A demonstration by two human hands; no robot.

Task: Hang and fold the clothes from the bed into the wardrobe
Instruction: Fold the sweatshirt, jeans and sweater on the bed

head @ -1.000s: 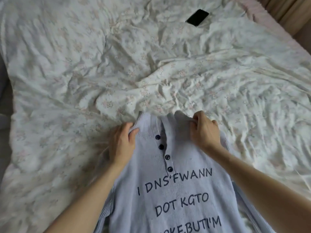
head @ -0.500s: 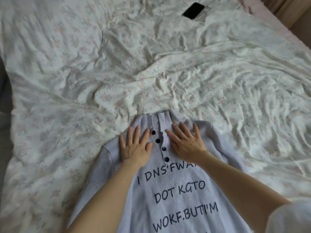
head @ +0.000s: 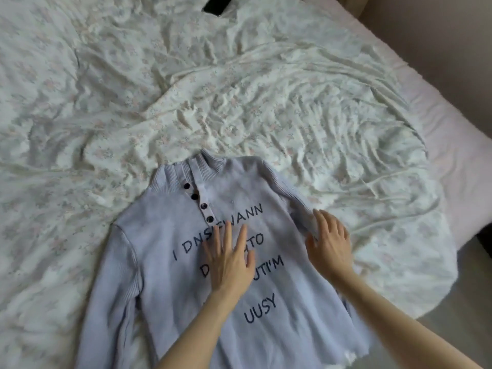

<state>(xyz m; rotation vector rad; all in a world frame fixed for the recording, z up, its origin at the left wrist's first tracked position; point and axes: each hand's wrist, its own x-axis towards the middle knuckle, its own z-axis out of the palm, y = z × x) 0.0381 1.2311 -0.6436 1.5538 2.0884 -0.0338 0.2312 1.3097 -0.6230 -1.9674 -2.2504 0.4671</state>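
So we've got the pale lavender sweater (head: 165, 262) spread face up on the bed (head: 452, 145), near the front edge, collar pointing away from us. It's a ribbed knit with a stand-up collar (head: 197, 171) and four dark buttons (head: 198, 202) running down a short placket. Dark lettering is printed across the chest, and we can read "UUSY" on the lowest line, the rest is partly covered by our hand.

Our left hand (head: 229, 259) lies flat in the middle of the chest print, its fingers (head: 226, 235) straight and slightly spread, pressing the fabric and gripping nothing. Our right hand (head: 330, 243) sits at the sweater's right side just under the shoulder, where that sleeve looks bunched or tucked in. Its fingers are loose and mostly straight, touching the knit along the edge, not curled round anything as far as we can tell. The picture's a bit blurry there.

The other sleeve (head: 111, 296) lies straight down alongside the body, on the sheet. The hem at the bottom right looks rough.

The sheet (head: 239, 89) is white with a faint floral print and very wrinkled. A dark phone (head: 217, 4) lies at the far edge of the view, well apart from the sweater. A strip of bare mattress shows on the right.
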